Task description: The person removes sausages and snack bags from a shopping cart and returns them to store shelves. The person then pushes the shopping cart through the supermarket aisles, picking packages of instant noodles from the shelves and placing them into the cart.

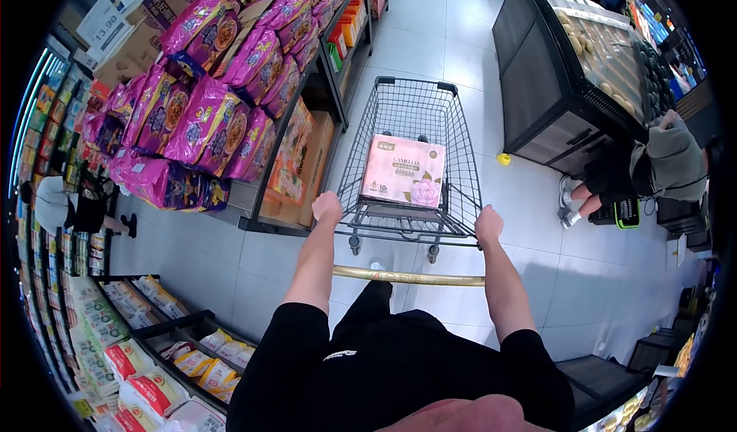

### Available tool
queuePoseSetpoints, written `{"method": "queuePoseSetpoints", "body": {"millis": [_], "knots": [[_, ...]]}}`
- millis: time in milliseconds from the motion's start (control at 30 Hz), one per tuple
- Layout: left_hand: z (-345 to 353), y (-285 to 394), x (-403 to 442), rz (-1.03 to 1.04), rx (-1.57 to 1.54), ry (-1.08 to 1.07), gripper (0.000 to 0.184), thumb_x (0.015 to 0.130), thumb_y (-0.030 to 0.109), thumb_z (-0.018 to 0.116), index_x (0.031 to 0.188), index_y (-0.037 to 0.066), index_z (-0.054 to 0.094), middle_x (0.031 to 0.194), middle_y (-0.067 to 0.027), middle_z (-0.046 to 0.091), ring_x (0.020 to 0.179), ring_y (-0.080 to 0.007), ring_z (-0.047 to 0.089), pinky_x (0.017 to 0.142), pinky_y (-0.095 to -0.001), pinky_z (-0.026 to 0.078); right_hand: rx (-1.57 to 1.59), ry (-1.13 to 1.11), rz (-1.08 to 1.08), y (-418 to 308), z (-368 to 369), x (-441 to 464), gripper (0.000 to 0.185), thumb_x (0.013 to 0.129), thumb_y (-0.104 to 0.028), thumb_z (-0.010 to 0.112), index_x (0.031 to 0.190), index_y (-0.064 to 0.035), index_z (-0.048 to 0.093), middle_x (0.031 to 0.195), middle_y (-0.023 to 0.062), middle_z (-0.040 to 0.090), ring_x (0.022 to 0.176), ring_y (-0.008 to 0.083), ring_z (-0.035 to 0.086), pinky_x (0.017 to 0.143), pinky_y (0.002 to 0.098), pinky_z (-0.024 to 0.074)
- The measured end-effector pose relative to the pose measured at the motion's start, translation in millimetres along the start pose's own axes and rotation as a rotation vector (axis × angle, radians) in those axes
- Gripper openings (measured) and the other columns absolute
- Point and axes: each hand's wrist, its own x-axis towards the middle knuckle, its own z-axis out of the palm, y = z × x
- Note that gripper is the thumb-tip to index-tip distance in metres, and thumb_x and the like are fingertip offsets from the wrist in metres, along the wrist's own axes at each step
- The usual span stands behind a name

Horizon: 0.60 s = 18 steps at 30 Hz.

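- Left fingers (328,203) and right fingers (489,219) grip the cart's (414,110) near sides.
- Even pressure should keep it straight, clear of the left shelf (280,230).

Supermarket: cart (415,80), price sign (106,27)

Bright, cool white light fills the aisle, leaving a pale sheen on the tiled floor (414,37) and small glints on the glossy purple noodle packs (206,129). A soft shadow falls right of the shopping cart (415,82), and the black T-shirt (414,370) shows few folds. Fisheye distortion bows the left-hand shelves (47,156) (black fills every corner); print blurs toward the rim, while the pink CAMELLIA pack (401,167) looks fairly crisp.
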Motion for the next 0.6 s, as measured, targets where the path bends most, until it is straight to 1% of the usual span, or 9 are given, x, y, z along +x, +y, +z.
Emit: {"method": "queuePoseSetpoints", "body": {"millis": [200, 233, 367, 433, 467, 600], "knots": [[-28, 26, 49, 0.006, 0.003, -0.003, 0.022, 0.092, 0.009, 0.054, 0.100, 0.007, 0.074, 0.109, -0.0138, 0.071, 0.105, -0.0289, 0.068, 0.088, -0.0383, 0.055, 0.045, -0.004, 0.067, -27, -20, 38, 0.015, 0.083, -0.004, 0.058, 0.098, -0.0005, 0.058, 0.090, 0.0204, 0.071, 0.088, 0.0356, 0.070, 0.078, 0.0449, 0.0549], [-32, 34, 64, -0.007, 0.008, 0.000, 0.022, 0.092, 0.009, 0.054, 0.100, 0.007, 0.074, 0.109, -0.0138, 0.071, 0.105, -0.0289, 0.068, 0.088, -0.0383, 0.055, 0.045, -0.001, 0.057, -32, -19, 59, 0.014, 0.083, -0.004, 0.058, 0.097, -0.0005, 0.058, 0.090, 0.0202, 0.071, 0.087, 0.0358, 0.070, 0.077, 0.0451, 0.0549], [-48, 52, 97, 0.044, 0.026, -0.007, 0.022, 0.092, 0.009, 0.053, 0.100, 0.006, 0.074, 0.109, -0.0148, 0.071, 0.105, -0.0292, 0.068, 0.088, -0.0385, 0.055, 0.043, -0.036, 0.101, -46, -26, 91, 0.014, 0.084, -0.006, 0.057, 0.097, -0.0010, 0.059, 0.092, 0.0207, 0.070, 0.089, 0.0372, 0.068, 0.078, 0.0458, 0.0541], [-53, 63, 115, 0.068, 0.041, -0.016, 0.023, 0.092, 0.009, 0.053, 0.100, 0.006, 0.073, 0.109, -0.0151, 0.071, 0.105, -0.0294, 0.068, 0.088, -0.0386, 0.055, 0.048, 0.006, 0.088, -50, -26, 112, 0.013, 0.084, -0.006, 0.058, 0.095, -0.0007, 0.059, 0.090, 0.0209, 0.070, 0.086, 0.0378, 0.069, 0.077, 0.0461, 0.0543], [-56, 73, 128, 0.035, 0.029, -0.005, 0.022, 0.091, 0.009, 0.053, 0.100, 0.006, 0.074, 0.108, -0.0155, 0.071, 0.104, -0.0296, 0.068, 0.088, -0.0387, 0.055, 0.057, 0.030, 0.060, -52, -25, 133, 0.012, 0.083, -0.006, 0.059, 0.093, -0.0009, 0.059, 0.088, 0.0211, 0.070, 0.084, 0.0381, 0.069, 0.076, 0.0461, 0.0545], [-70, 101, 169, 0.032, 0.040, 0.021, 0.020, 0.090, 0.008, 0.056, 0.099, 0.006, 0.074, 0.107, -0.0154, 0.071, 0.103, -0.0299, 0.068, 0.086, -0.0389, 0.055, 0.048, 0.046, 0.044, -64, -35, 180, 0.012, 0.081, -0.006, 0.060, 0.092, -0.0021, 0.059, 0.087, 0.0205, 0.070, 0.083, 0.0372, 0.069, 0.073, 0.0457, 0.0550]]}}
